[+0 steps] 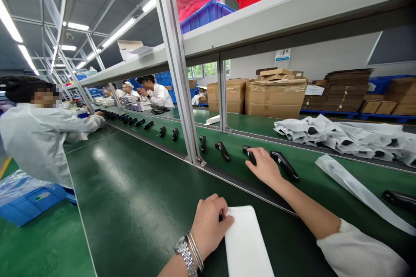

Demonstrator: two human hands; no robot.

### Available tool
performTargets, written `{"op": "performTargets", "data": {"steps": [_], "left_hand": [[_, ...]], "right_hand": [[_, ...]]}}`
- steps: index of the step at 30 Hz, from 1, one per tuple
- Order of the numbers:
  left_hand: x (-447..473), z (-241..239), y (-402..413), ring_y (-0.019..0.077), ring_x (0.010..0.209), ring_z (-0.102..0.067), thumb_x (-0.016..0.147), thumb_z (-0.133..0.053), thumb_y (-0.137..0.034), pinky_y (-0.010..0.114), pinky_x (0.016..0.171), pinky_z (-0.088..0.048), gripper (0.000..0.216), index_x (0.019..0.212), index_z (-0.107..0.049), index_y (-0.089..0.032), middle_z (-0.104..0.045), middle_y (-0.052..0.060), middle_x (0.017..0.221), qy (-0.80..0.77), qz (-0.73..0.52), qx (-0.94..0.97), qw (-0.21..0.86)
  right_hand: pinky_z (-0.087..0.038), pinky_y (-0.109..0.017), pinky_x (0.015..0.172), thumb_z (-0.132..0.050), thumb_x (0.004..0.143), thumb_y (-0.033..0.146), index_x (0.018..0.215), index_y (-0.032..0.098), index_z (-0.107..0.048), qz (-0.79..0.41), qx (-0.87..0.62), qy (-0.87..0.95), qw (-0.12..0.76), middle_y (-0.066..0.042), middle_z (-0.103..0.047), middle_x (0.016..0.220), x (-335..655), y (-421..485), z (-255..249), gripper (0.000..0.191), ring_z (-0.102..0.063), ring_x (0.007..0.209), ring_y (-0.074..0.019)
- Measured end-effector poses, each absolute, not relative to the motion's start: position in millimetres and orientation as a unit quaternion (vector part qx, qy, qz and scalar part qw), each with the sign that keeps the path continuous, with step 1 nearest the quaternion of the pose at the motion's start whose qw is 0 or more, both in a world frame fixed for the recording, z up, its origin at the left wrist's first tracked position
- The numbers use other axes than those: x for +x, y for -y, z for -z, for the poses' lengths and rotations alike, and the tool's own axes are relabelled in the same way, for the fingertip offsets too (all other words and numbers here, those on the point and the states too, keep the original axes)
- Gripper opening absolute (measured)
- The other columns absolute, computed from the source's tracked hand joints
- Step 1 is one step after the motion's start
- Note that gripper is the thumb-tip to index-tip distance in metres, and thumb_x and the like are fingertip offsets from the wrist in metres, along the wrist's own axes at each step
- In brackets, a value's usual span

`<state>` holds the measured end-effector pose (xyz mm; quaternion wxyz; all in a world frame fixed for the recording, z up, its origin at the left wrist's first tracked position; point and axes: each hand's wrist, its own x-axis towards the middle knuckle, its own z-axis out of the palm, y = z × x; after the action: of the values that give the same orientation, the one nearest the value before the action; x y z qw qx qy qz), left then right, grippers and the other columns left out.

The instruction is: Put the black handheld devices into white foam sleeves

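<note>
Two hands work at the green bench (139,207) — the left hand (209,225) pinching a white foam sleeve (248,244), the right hand (264,166) lying open on a black plastic handle (249,154); a slack pinch could drop the sleeve, a nudge knock the handle into its neighbour (284,165).

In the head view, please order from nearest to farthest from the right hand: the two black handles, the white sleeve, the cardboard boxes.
1. Short black handle, touched by the right hand.
2. Long black handle, just to the right.
3. White sleeve, farther right.
4. Cardboard boxes, far behind the bench.
</note>
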<state>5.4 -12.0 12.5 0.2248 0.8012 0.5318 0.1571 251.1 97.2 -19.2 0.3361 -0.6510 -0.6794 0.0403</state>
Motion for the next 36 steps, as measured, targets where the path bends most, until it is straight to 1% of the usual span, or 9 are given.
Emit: {"op": "performTargets", "data": {"steps": [3, 7, 11, 13, 16, 19, 26, 31, 36], "left_hand": [[8, -9, 11, 0.0139, 0.073, -0.049, 0.083, -0.048, -0.015, 0.03, 0.075, -0.031, 0.015, 0.069, -0.047, -0.017, -0.051, -0.003, 0.076, -0.509, -0.171, 0.816, 0.216], [8, -5, 10, 0.0151, 0.075, -0.05, 0.091, -0.041, -0.018, 0.03, 0.073, -0.032, 0.024, 0.069, -0.05, -0.018, -0.052, -0.001, 0.075, -0.491, -0.185, 0.829, 0.191], [7, -4, 8, 0.0166, 0.079, -0.05, 0.091, -0.042, -0.02, 0.032, 0.077, -0.033, 0.024, 0.07, -0.054, -0.018, -0.053, 0.0, 0.079, -0.5, -0.204, 0.824, 0.17], [7, -3, 7, 0.018, 0.084, -0.05, 0.087, -0.051, -0.024, 0.033, 0.08, -0.034, 0.013, 0.077, -0.057, -0.02, -0.054, 0.0, 0.085, -0.506, -0.218, 0.815, 0.178], [8, 0, 6, 0.019, 0.089, -0.051, 0.078, -0.063, -0.024, 0.033, 0.082, -0.035, 0.007, 0.081, -0.058, -0.02, -0.055, 0.0, 0.089, -0.502, -0.224, 0.809, 0.208], [9, 2, 5, 0.0169, 0.085, -0.052, 0.081, -0.056, -0.017, 0.032, 0.081, -0.035, 0.008, 0.073, -0.056, -0.019, -0.055, 0.0, 0.085, -0.487, -0.225, 0.816, 0.216], [11, 0, 5, 0.0166, 0.078, -0.053, 0.09, -0.043, -0.015, 0.034, 0.083, -0.035, 0.022, 0.074, -0.057, -0.019, -0.058, 0.0, 0.079, -0.463, -0.251, 0.832, 0.174], [12, -7, 8, 0.0143, 0.071, -0.05, 0.086, -0.048, -0.013, 0.033, 0.086, -0.036, 0.013, 0.076, -0.054, -0.02, -0.054, -0.003, 0.07, -0.443, -0.279, 0.832, 0.187], [13, -10, 14, 0.017, 0.088, -0.051, 0.085, -0.054, -0.016, 0.033, 0.088, -0.037, 0.009, 0.077, -0.055, -0.02, -0.054, 0.001, 0.087, -0.423, -0.318, 0.824, 0.201]], "right_hand": [[-0.045, -0.043, 0.082, -0.058, 0.082, 0.034, 0.125, 0.02, -0.052, -0.06, -0.706, 0.638, 0.302, -0.016, -0.053, 0.123, 263, -114, 26, 0.046, -0.052, 0.113, -0.0365], [-0.045, -0.044, 0.078, -0.054, 0.083, 0.026, 0.128, 0.018, -0.049, -0.125, -0.718, 0.602, 0.327, -0.019, -0.057, 0.116, 275, -125, 40, 0.046, -0.056, 0.107, -0.0374], [-0.049, -0.041, 0.071, -0.044, 0.085, 0.022, 0.134, 0.016, -0.039, -0.234, -0.692, 0.56, 0.39, -0.014, -0.063, 0.099, 281, -128, 41, 0.05, -0.065, 0.086, -0.0294], [-0.051, -0.037, 0.072, -0.042, 0.086, 0.024, 0.137, 0.018, -0.032, -0.281, -0.658, 0.552, 0.428, -0.01, -0.065, 0.094, 276, -125, 37, 0.053, -0.067, 0.084, -0.0252], [-0.052, -0.036, 0.075, -0.052, 0.082, 0.034, 0.141, 0.022, -0.022, -0.358, -0.568, 0.543, 0.504, -0.007, -0.065, 0.098, 261, -109, 30, 0.067, -0.067, 0.09, -0.0241], [-0.053, -0.04, 0.08, -0.073, 0.07, 0.04, 0.141, 0.027, -0.015, -0.469, -0.438, 0.508, 0.575, -0.006, -0.064, 0.099, 245, -83, 23, 0.093, -0.066, 0.094, -0.0264], [-0.055, -0.045, 0.077, -0.083, 0.063, 0.042, 0.143, 0.033, -0.005, -0.551, -0.382, 0.485, 0.562, -0.005, -0.063, 0.1, 232, -49, 24, 0.112, -0.068, 0.087, -0.0263], [-0.056, -0.046, 0.078, -0.082, 0.064, 0.04, 0.143, 0.037, -0.003, -0.519, -0.379, 0.483, 0.595, -0.005, -0.059, 0.105, 221, -43, 20, 0.112, -0.067, 0.087, -0.0245], [-0.054, -0.044, 0.084, -0.079, 0.07, 0.033, 0.138, 0.041, -0.009, -0.536, -0.345, 0.506, 0.582, -0.006, -0.05, 0.121, 204, -26, 10, 0.098, -0.067, 0.085, -0.0196]]}}
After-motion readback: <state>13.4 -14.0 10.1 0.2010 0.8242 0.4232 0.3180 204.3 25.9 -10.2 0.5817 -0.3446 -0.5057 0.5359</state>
